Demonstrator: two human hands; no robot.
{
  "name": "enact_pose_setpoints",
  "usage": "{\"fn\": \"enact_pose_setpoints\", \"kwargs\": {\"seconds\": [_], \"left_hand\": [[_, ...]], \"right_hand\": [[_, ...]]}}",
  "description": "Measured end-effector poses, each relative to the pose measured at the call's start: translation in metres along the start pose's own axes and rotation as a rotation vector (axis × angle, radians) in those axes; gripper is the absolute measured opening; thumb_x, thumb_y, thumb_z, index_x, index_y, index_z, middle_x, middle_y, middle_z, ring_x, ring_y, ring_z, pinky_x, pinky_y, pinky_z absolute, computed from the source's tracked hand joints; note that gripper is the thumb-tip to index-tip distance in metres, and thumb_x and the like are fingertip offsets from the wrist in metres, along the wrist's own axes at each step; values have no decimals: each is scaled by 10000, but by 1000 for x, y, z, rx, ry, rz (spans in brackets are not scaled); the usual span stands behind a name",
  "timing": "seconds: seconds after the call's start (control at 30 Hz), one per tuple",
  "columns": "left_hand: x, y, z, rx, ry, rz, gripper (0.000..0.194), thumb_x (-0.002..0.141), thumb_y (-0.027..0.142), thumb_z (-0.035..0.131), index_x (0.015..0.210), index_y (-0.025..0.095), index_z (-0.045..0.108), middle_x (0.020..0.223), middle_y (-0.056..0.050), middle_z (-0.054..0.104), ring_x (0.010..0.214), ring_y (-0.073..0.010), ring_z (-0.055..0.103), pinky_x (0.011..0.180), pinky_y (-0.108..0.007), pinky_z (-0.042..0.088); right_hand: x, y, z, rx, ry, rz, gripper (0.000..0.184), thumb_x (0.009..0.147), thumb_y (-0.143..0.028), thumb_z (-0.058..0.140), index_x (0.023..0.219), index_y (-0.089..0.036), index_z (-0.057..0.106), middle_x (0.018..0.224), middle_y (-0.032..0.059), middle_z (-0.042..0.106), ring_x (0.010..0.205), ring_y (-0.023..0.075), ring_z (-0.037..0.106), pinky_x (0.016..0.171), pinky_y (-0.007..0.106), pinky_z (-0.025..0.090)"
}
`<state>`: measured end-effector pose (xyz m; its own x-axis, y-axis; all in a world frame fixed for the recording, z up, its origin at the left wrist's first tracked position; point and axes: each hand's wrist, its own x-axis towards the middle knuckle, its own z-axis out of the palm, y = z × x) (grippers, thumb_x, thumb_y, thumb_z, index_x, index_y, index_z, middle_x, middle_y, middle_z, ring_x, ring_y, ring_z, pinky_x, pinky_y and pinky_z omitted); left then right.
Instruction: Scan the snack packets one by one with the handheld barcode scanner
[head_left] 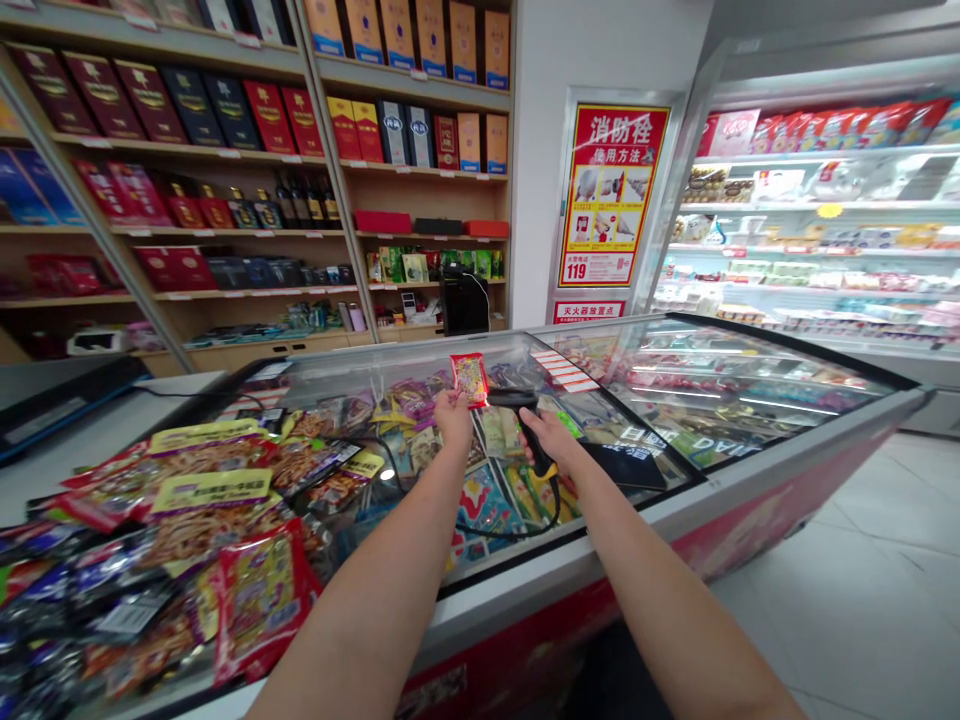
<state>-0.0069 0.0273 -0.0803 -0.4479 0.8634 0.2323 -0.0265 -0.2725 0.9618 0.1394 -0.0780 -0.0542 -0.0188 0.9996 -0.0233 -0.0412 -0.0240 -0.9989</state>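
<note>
Red, one small snack packet (pixel 469 379) is pinched upright in the left hand (pixel 453 416) above the chest freezer (pixel 787 440); the right hand (pixel 551 440) grips one black barcode scanner (pixel 517 405) just beside it.

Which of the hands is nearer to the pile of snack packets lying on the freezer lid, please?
Left. The left hand is closer to the snack packets; the right hand lies farther away.

Snack packet (pixel 469 379): glossy red plastic film. Barcode scanner (pixel 523 420): matt black plastic, yellow trim. Freezer lid (pixel 675 390): smooth reflective glass. Snack bags (pixel 225 520) at 9 o'clock: shiny crinkled plastic. Shelving (pixel 420 170) at 12 o'clock: smooth wood.
</note>
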Motion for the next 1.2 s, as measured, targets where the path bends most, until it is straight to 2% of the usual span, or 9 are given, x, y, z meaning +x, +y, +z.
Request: {"fn": "enact_pose_setpoints", "kwargs": {"seconds": [0.37, 0.47, 0.53, 0.63, 0.77, 0.9, 1.03, 1.13, 1.2], "left_hand": [[0, 4, 1, -17, 8, -31, 67, 714, 173, 548, 665, 190, 506, 587, 36, 534, 594, -130, 549, 641, -260, 440], [9, 13, -9, -7, 33, -12, 77, 704, 187, 563, 653, 188, 505, 592, 32, 533, 595, -128, 540, 635, -254, 433], [19, 21, -24, 20, 36, 29, 87, 693, 202, 578, 639, 185, 512, 599, 25, 543, 596, -128, 535, 631, -253, 430], [37, 35, -60, 97, 68, 86, 85, 690, 231, 582, 641, 178, 536, 613, 9, 574, 603, -135, 544, 632, -258, 436], [50, 62, -129, 297, 151, 137, 89, 694, 261, 575, 670, 175, 567, 640, -10, 617, 625, -158, 578, 646, -273, 449], [46, 97, -203, 642, 256, 189, 140, 717, 306, 557, 726, 179, 613, 719, -45, 662, 699, -201, 610, 720, -312, 451], [39, 123, -268, 915, 416, 153, 201, 755, 333, 523, 833, 191, 644, 834, -81, 692, 837, -253, 628, 800, -362, 440], [41, 128, -302, 1020, 496, 114, 213, 772, 333, 517, 880, 200, 643, 877, -116, 696, 895, -305, 626, 851, -449, 420], [43, 127, -316, 1088, 494, 72, 221, 756, 322, 542, 912, 200, 641, 912, -146, 690, 930, -345, 617, 863, -513, 401]], "right_hand": [[2, 0, 1, 59, -1, 40, 332, 808, -525, 590, 792, -223, 453, 523, -53, 529, 376, 105, 470, 365, 236, 397], [5, -2, 6, 93, -27, 63, 342, 815, -533, 585, 793, -218, 453, 522, -51, 539, 371, 101, 474, 357, 230, 409], [8, -6, 14, 93, -45, 75, 355, 818, -541, 581, 775, -212, 455, 505, -51, 528, 360, 97, 465, 344, 223, 405], [13, -15, 35, 89, -108, 88, 361, 836, -536, 565, 750, -201, 463, 487, -51, 514, 346, 90, 452, 329, 211, 395], [17, -30, 78, 77, -227, 107, 356, 865, -509, 542, 721, -196, 452, 485, -42, 517, 343, 86, 450, 327, 207, 394], [15, -36, 128, 85, -361, 119, 339, 858, -503, 557, 753, -200, 449, 489, -53, 521, 344, 87, 457, 328, 205, 398], [11, -31, 174, 98, -482, 130, 325, 855, -503, 556, 807, -191, 476, 486, -60, 527, 342, 83, 465, 330, 190, 399], [8, -27, 198, 89, -530, 131, 323, 858, -501, 546, 811, -188, 484, 478, -65, 530, 334, 79, 462, 328, 185, 405], [6, -25, 208, 77, -544, 130, 328, 861, -502, 542, 793, -186, 486, 476, -60, 534, 331, 80, 460, 321, 187, 404]]}}
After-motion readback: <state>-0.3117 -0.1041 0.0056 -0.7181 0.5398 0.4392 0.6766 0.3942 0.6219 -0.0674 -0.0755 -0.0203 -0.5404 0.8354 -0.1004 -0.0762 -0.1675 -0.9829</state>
